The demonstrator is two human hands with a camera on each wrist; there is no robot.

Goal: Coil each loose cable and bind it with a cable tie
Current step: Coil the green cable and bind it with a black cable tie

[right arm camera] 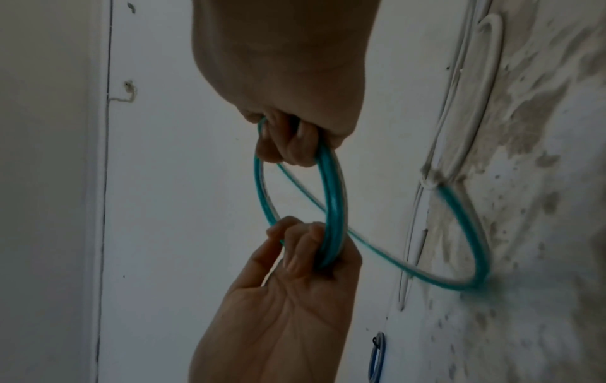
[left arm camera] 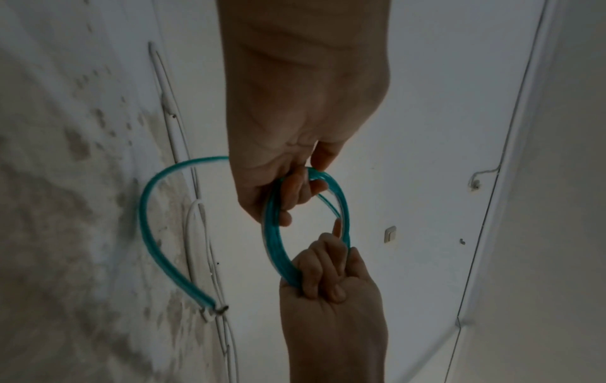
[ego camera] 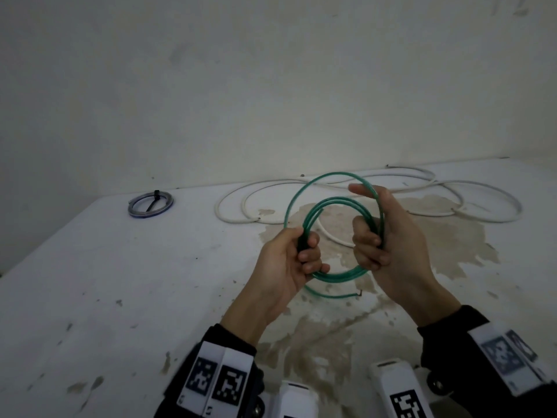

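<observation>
Coiling the green cable point(ego camera: 334, 206) is the step in hand, and both hands are working it in the air above the stained white surface point(ego camera: 120, 282). The left hand point(ego camera: 289, 260) is gripping the near-left side of the loops with fingers curled round the bundle, while the right hand point(ego camera: 388, 236) is clamping the right side, thumb out along the top turn. Several turns are already lying together; one wider loop is standing up beyond them, and a loose tail point(ego camera: 337, 294) is trailing beneath the coil towards the surface, its bare end showing.

To do this well, the person should be feeding that tail round in the same direction as the other turns, matching their size, so the wide loop is drawn down into the bundle rather than left springing out. One hand ought to be keeping a firm pinch on the stack while the other is guiding. Stiff wire like this is likely to uncoil if both grips loosen.

A white cable point(ego camera: 376, 191) is lying uncoiled behind, and a bound coil point(ego camera: 150, 203) is sitting at far left.
</observation>
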